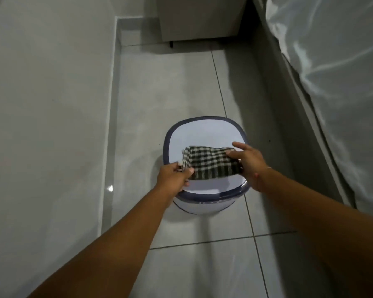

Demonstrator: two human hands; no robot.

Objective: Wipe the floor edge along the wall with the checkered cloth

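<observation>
A folded black-and-white checkered cloth (211, 163) lies on the white lid of a small bin (202, 132) with a dark blue rim. My left hand (173, 176) pinches the cloth's left end between thumb and fingers. My right hand (249, 162) lies on the cloth's right end, fingers spread over it. The wall (47, 104) runs along the left, and the floor edge (114, 130) at its foot is a glossy grey skirting strip.
Grey floor tiles (174, 87) stretch ahead to a pale cabinet (200, 18) on small dark feet at the far end. A bed with shiny white covering (336, 72) and its grey base (289, 117) runs along the right.
</observation>
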